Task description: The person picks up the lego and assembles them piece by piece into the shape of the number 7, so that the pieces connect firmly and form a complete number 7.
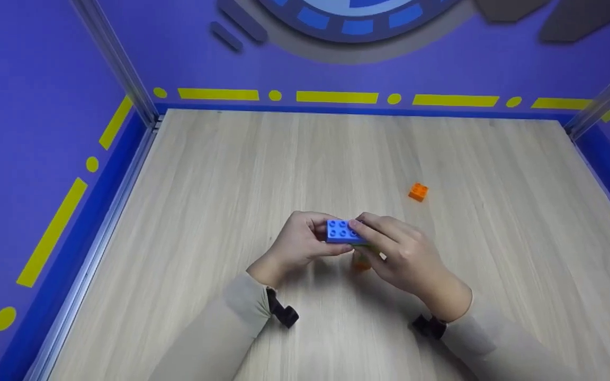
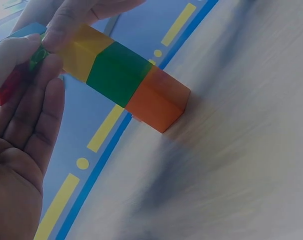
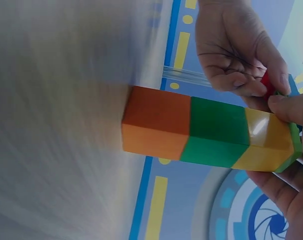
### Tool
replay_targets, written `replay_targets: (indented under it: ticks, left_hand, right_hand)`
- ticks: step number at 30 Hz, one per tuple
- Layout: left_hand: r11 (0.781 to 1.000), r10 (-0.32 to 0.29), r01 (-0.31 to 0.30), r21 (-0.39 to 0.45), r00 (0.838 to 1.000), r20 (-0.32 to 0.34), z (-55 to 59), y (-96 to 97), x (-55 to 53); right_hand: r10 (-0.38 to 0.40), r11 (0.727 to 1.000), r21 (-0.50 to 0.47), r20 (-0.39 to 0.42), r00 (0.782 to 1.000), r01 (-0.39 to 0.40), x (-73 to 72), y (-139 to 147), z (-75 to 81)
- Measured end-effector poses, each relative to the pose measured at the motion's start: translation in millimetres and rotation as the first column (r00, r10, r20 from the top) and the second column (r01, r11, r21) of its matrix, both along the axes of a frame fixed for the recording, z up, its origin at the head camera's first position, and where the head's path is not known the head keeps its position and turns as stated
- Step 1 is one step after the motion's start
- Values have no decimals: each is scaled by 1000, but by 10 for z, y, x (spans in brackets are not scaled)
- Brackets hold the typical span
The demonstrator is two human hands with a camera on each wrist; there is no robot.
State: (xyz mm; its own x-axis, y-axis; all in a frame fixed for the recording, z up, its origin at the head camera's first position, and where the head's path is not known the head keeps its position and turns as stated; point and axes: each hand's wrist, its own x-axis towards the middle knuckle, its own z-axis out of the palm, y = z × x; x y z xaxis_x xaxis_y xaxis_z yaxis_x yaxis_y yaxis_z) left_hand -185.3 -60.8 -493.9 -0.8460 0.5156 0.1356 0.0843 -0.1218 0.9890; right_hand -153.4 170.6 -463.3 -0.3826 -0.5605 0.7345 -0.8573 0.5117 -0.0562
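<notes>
A stack of toy building bricks stands between both hands: an orange brick (image 3: 155,122) at the bottom, then a green brick (image 3: 215,132), a yellow brick (image 3: 264,140) and a thin light green piece (image 3: 295,145). On top lies a blue brick (image 1: 337,233), its studs facing up. Below its left part a red brick (image 2: 10,86) shows, partly hidden by fingers. The left hand (image 1: 299,238) pinches the blue brick's left end, thumb in front. My right hand (image 1: 405,254) grips the upper stack, with fingertips on the blue brick's top. Whether the bottom brick touches the table cannot be told.
A small orange brick (image 1: 418,192) lies alone on the wooden table (image 1: 231,169), beyond the right hand. Blue-purple panels (image 1: 337,74) with yellow marks close off the back and sides. A metal rail (image 1: 93,254) runs along the left edge.
</notes>
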Motion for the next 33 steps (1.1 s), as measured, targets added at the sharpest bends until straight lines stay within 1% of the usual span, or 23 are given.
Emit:
replay_targets:
  ticks: [5, 12, 14, 17, 19, 21, 23, 25, 28, 30, 32, 33]
  left_hand:
    - [1000, -6, 6, 10, 999, 51, 42, -7, 4]
    - [1000, 4, -3, -2, 996, 85, 97, -14, 11]
    - [1000, 3, -2, -13, 998, 68, 115, -20, 11]
    - [998, 2, -1, -61, 1000, 19, 141, -36, 9]
    - [994, -3, -1, -105, 1000, -31, 156, -52, 8]
    - [987, -12, -4, -158, 995, -100, 163, -62, 5]
    - [981, -23, -13, -195, 983, -183, 175, -69, 6]
    - [975, -24, -38, -220, 962, -271, 177, -70, 6]
    - [971, -14, -80, -224, 922, -386, 170, -77, 9]
    - [969, -4, -109, -223, 890, -455, 154, -80, 9]
    - [965, 1, -133, -224, 861, -509, 148, -83, 8]
    - [964, 1, -140, -224, 851, -526, 147, -83, 8]
  right_hand:
    - [7, 1000, -25, -20, 1000, -8, -6, -17, -7]
    - [12, 1000, -25, -18, 1000, -13, -19, -14, -2]
    - [13, 1000, -25, -22, 1000, -14, -20, -11, -3]
    - [8, 1000, -20, -25, 1000, -8, -20, -7, -4]
    - [3, 1000, -15, -24, 1000, -3, -19, -4, -5]
    - [-1, 1000, -14, -19, 1000, 1, -17, -2, -5]
    - [-2, 1000, -15, -11, 1000, 2, -14, -2, -8]
    - [-1, 1000, -15, -4, 1000, 1, -11, -3, -13]
    - [-6, 1000, -8, 5, 1000, 6, -5, -11, -22]
    - [-8, 1000, -5, 9, 1000, 8, 1, -13, -25]
    - [-13, 1000, -2, 12, 1000, 13, 6, -12, -29]
    - [-17, 1000, 3, 11, 1000, 17, 9, -10, -30]
